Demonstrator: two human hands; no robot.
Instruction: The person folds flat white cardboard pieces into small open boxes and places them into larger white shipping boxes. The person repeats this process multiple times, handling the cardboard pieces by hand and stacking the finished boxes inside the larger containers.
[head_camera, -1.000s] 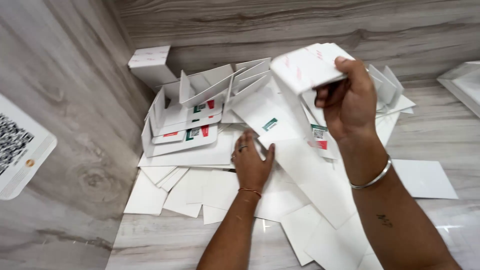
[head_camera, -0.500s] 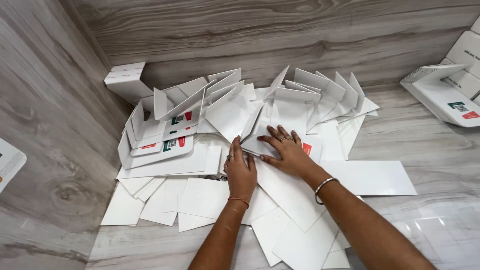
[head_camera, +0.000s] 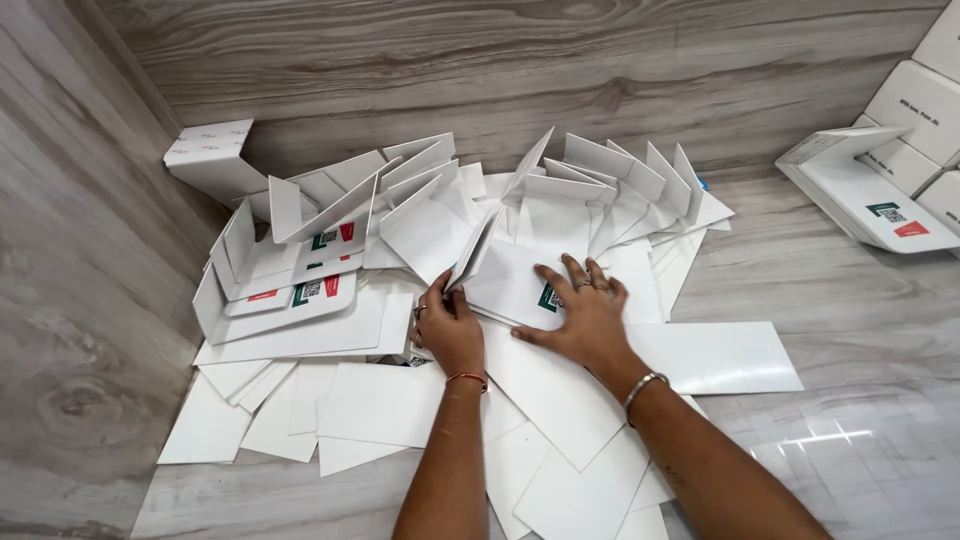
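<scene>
head view. a loose pile of flat white cardboard box blanks is spread over the grey wood-grain floor, in the corner formed by two wood-grain walls. this pile is taken as the landmark.

near the middle of the pile, one partly folded white blank with a small green printed mark is being worked. the left hand is placed at the left edge of that blank; its fingers are curled and pinched on a raised side flap, which stands tilted upward. a thin orange bracelet is worn at this wrist. the right hand is laid flat on the same blank, palm down, fingers fully spread and pressed on the panel; nothing is gripped by it. rings are seen on its fingers and a silver bangle on the wrist.

at the left side of the pile, several half-folded blanks with red and green marks are stacked. at the far side of the pile, a row of blanks with upright flaps is leaning. at the far left corner behind the pile, a closed white box rests against the wall. well apart to the right of the pile, more white boxes are seen, one open.
</scene>
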